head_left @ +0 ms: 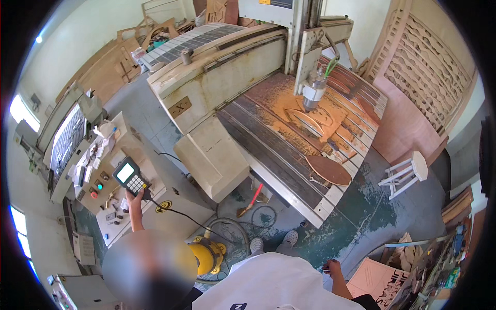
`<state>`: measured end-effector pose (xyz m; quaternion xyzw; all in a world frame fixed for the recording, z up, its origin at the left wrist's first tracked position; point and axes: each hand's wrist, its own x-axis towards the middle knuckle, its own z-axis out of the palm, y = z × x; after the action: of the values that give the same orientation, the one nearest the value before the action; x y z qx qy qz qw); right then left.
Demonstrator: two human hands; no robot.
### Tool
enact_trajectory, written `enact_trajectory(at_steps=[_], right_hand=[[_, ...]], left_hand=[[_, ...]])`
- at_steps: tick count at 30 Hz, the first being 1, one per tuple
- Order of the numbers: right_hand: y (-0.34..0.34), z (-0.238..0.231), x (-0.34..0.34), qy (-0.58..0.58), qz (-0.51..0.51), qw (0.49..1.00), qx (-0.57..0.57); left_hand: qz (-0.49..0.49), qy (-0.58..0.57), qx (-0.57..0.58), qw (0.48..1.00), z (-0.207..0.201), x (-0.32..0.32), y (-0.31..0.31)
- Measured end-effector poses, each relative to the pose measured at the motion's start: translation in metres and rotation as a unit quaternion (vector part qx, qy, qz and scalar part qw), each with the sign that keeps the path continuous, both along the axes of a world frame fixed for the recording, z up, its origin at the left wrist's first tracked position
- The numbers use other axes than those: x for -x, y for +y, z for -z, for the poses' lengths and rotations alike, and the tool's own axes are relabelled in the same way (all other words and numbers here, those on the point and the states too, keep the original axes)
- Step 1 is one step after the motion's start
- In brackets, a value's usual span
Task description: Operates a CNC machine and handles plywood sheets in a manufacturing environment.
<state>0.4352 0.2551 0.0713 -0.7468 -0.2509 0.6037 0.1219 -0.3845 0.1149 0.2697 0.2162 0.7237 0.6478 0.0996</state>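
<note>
My left hand (136,200) grips the lower end of a dark handheld controller (131,175) with a lit screen and a keypad. Its cable hangs down to the right. The controller is over the slanted top of a pale control cabinet (119,135). Part of my left arm is hidden by a blurred patch. My right hand (333,268) hangs low beside my body, its fingers loosely curled and apart, with nothing visible in them. Ahead, a router spindle (313,94) stands above a dust-covered wooden board (330,124) with curved cuts.
The slatted machine bed (258,135) has an oval brown wood piece (329,170) near its front corner. A white stool (408,173) stands to the right. Near my feet are a yellow machine (207,257), a hose and a red-handled brush (251,200). Cut panels (423,67) lean on the wall.
</note>
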Motion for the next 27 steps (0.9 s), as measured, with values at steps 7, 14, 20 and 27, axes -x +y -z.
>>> enact_trajectory(at_steps=[7,14,20,27], right_hand=[[-0.016,0.017,-0.014,-0.013,0.012,0.999,0.041],[-0.015,0.026,-0.02,-0.007,0.029,0.999,0.023],[-0.007,0.023,-0.019,0.011,0.02,1.0,0.019],[-0.003,0.027,-0.022,0.0,0.024,0.999,0.027]], left_hand=[[-0.022,-0.025,-0.035,0.999,-0.002,-0.006,0.009],[-0.048,-0.062,-0.035,0.996,-0.009,-0.011,0.013],[-0.066,-0.075,-0.044,0.994,-0.015,-0.019,0.016],[-0.042,-0.079,-0.042,0.995,-0.006,-0.01,0.012]])
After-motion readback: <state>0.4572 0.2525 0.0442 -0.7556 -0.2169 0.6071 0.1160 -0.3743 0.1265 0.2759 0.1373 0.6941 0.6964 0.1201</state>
